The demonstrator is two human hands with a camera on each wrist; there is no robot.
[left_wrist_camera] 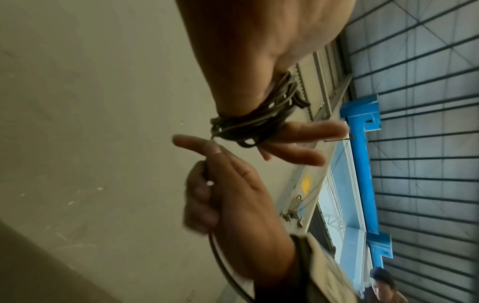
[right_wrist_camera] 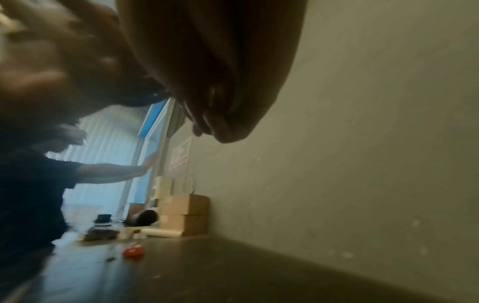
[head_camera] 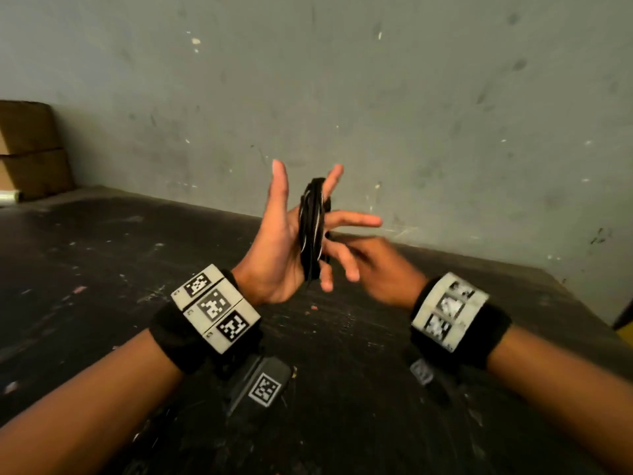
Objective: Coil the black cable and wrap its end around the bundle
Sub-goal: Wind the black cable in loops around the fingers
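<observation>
1. Big dark scuffed surface [head_camera: 102,269] low under both hands. Bad spot for a drop: springy loops would likely pop apart on landing.
2. Left hand [head_camera: 277,245] held upright, grip open, fingers straight and spread wide. Thin black cable [head_camera: 311,228] wound in many loops around those fingers, up in the air and not touching the surface. Danger here: squeezing the fingers together or tipping them down, then loops sliding off the tips and coming undone.
3. Right hand [head_camera: 376,269] just beside the loops, blurry in the head view. Much clearer from the left wrist: right hand [left_wrist_camera: 233,194] with grip closed around the cable's loose part, pointing finger sticking out. Pulling too hard could drag loops off the left hand. Going slack could leave the wrap loose and floppy.
4. Brown cardboard boxes [right_wrist_camera: 184,213] stacked by the wall, far from the hands. No trouble from those.
5. Loose tail [left_wrist_camera: 220,264] hanging down below the right fist, seen only from the left wrist. Hidden behind the right hand in the head view. Could snag on the wrist band while going around.
6. Small orange thing [right_wrist_camera: 132,251] on the surface, seen only from the right wrist. Otherwise mostly dark hand and blur there, with the cable too dark to make out.
</observation>
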